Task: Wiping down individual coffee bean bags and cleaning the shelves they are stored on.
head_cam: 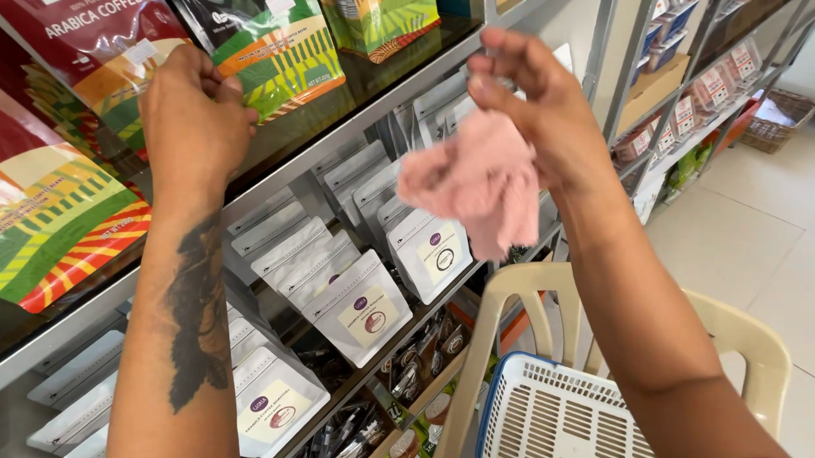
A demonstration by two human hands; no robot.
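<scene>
Right grip (536, 111) pinches a pink cloth (475, 184), hanging in front of the white pouches (360, 301) on the middle shelf; left grip (192, 115) closes on a striped bag (273, 55) at the top shelf's (328, 136) front edge; a basket (552, 421) sits on a chair (753, 350) below.

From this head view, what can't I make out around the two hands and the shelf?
- Left hand: fingertips curl out of sight against a colourful pouch; grip unclear.
- Pink cloth: its far side is hidden behind the right hand.
- White basket: cut off by the bottom edge and the right forearm.
- White pouches: labels too small.
</scene>
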